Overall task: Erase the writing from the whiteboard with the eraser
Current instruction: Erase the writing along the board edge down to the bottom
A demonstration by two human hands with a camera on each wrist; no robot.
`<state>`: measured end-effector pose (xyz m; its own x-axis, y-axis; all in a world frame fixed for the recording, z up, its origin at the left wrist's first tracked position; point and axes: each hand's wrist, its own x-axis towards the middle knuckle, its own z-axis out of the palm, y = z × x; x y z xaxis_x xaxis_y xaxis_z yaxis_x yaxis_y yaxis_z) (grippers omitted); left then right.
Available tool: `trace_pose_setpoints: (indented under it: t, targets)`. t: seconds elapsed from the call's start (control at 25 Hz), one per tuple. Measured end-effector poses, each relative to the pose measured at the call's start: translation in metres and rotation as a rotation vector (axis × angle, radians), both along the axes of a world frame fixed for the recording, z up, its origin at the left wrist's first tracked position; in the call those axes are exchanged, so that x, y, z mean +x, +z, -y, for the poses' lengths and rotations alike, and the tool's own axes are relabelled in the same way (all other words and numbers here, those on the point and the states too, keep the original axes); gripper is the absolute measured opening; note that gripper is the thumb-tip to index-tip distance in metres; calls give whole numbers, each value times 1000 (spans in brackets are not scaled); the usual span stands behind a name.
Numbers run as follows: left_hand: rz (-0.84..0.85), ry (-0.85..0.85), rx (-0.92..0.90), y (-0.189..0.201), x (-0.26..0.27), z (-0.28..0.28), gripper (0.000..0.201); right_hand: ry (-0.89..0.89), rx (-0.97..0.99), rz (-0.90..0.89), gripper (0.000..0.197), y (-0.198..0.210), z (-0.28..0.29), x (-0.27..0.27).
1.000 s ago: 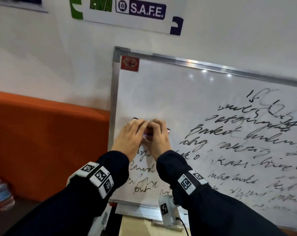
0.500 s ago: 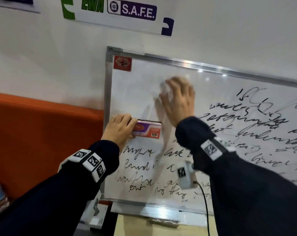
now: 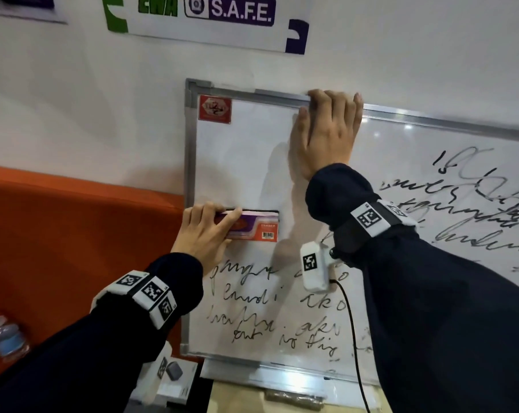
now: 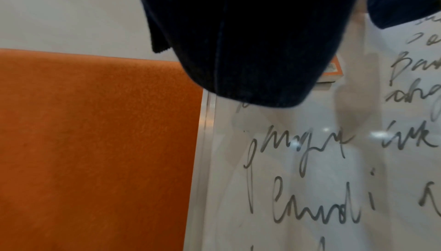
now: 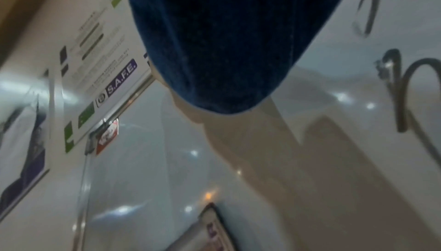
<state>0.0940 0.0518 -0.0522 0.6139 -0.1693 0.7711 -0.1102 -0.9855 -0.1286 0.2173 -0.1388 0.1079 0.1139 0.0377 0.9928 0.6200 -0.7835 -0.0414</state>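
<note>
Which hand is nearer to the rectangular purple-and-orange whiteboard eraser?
Left. The left hand grips the eraser's left end. The right hand rests above and to its right, fingertips at the top metal frame of the whiteboard, clear of the eraser.

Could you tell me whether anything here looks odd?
Only smudged, half-wiped writing at the whiteboard's upper right. The right hand rests on the top frame, the left hand grips the eraser; nothing looks spilled or damaged.

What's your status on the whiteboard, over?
Left hand grips purple-and-orange rectangular eraser on white metal-framed whiteboard. Right hand flat against its top edge. Black marker writing remains below and right. Nothing blocking.
</note>
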Motion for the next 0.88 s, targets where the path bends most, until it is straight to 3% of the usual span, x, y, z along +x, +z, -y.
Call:
trace_pose_setpoints:
  t: [0.16,0.28,0.44,0.68,0.8,0.88]
  targets:
    - [-32,19,13,7,-4,-5,80,-59,-9,-4,29,-6,-4,0]
    - [-38,83,-84,5,-6,-9,79,-124,-32,-47,31,-3,-8,-3]
    - [-104,58,57,-30,-23,-11,81,-213,-69,-82,35,-1,-12,-7]
    - [-37,68,-16,-7,-10,-16,72,-290,-89,-88,40,-3,-17,-8]
    - [-98,13,108,-29,-17,-11,76,-307,-101,-138,44,-1,-14,-12]
    - [-122,10,131,-17,-17,-11,74,-334,-86,-113,44,-2,-15,-13]
